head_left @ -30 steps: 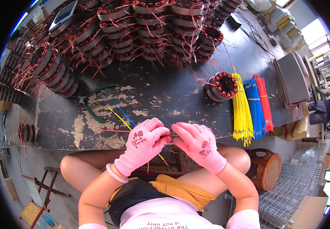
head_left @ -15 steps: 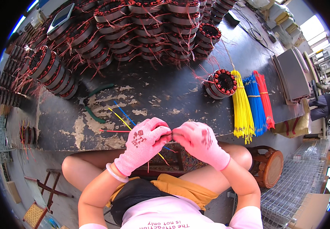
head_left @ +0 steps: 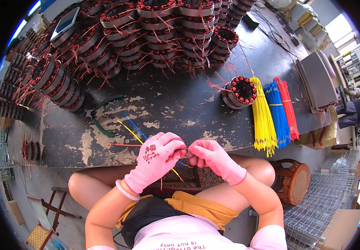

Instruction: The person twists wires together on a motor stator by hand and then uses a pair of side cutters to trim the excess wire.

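Pink knit gloves cover both hands, which meet fingertip to fingertip over the table's front edge. My left hand (head_left: 157, 156) is closed on a few insulated wires: a yellow wire (head_left: 129, 131), a blue wire (head_left: 135, 124) and a red wire (head_left: 123, 145) stick out of it toward the table. Their other ends show below the fingers, above my lap. Thumb and fingers of my right hand (head_left: 211, 156) are pinched together beside the left fingertips, on what looks like a thin wire end; the exact grip is partly hidden.
Pliers with green handles (head_left: 100, 127) lie on the worn black table (head_left: 167, 104). At right are a wound stator (head_left: 240, 92) and bundles of yellow (head_left: 264, 121), blue (head_left: 278, 116) and red wires (head_left: 287, 110). Stacked stators (head_left: 159, 33) fill the back. A wooden stool (head_left: 294, 182) stands at right.
My right hand has turned and its fingers have curled in more, shifting slightly down. The left hand keeps its hold on the wires, nearly in place.
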Demonstrator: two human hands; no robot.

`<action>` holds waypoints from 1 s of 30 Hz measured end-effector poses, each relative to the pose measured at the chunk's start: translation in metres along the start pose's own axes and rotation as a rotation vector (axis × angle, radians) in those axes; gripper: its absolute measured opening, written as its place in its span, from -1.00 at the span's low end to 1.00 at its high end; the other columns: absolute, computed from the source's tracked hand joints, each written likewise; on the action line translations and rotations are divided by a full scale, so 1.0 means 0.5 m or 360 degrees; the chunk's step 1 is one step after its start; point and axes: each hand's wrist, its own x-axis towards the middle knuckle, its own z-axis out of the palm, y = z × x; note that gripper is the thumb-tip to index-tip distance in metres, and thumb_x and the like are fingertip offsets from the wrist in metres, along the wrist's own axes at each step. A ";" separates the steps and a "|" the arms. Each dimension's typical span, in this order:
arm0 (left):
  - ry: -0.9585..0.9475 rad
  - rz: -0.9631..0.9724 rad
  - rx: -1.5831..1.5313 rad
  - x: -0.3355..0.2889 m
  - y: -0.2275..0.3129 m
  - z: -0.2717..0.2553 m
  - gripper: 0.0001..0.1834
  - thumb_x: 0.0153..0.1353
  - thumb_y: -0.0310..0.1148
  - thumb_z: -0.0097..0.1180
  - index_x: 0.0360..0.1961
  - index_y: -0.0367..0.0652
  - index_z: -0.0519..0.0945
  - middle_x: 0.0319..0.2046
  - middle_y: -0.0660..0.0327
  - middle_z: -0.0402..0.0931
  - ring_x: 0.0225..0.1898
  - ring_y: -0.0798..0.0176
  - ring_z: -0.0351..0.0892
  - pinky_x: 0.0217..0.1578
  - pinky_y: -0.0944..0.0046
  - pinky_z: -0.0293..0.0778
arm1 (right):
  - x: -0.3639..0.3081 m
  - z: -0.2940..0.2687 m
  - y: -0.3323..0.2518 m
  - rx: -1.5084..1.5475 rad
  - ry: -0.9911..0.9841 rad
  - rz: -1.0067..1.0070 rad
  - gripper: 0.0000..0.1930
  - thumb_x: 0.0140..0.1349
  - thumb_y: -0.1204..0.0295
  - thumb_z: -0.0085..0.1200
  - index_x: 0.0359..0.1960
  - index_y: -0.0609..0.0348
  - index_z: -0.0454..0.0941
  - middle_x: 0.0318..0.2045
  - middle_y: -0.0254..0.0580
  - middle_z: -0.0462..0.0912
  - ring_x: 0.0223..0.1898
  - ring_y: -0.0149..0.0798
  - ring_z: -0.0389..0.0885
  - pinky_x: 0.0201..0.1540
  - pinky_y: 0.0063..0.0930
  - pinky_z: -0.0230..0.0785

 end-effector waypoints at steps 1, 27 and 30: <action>-0.0001 0.0011 0.0006 -0.001 -0.001 -0.001 -0.78 0.03 -0.50 0.39 -0.27 -0.09 0.65 -0.24 0.25 0.62 -0.23 0.06 0.63 -0.20 0.11 0.56 | 0.004 -0.005 -0.007 0.0312 -0.0149 0.0111 -0.74 0.46 0.30 0.10 -0.12 0.30 0.62 -0.39 -0.39 0.67 -0.33 -0.54 0.59 -0.27 -0.53 0.47; -0.0026 -0.0041 0.0023 0.001 -0.004 -0.024 -0.84 0.03 -0.54 0.32 -0.32 -0.11 0.67 -0.27 0.26 0.64 -0.25 0.09 0.63 -0.20 0.12 0.56 | 0.006 0.020 0.002 -0.2047 0.0822 -0.1599 -0.70 0.18 0.26 0.34 -0.09 -0.02 0.60 -0.25 -0.36 0.67 -0.28 -0.24 0.67 -0.27 -0.30 0.49; -0.0012 0.0031 0.0059 -0.001 -0.012 -0.018 -0.81 0.07 -0.44 0.37 -0.27 -0.05 0.65 -0.26 0.29 0.60 -0.28 0.10 0.60 -0.24 0.11 0.56 | 0.018 0.024 0.022 -0.1398 0.0532 -0.1095 -0.85 0.28 0.38 0.28 -0.19 0.13 0.64 -0.30 -0.32 0.70 -0.35 -0.27 0.67 -0.27 -0.38 0.51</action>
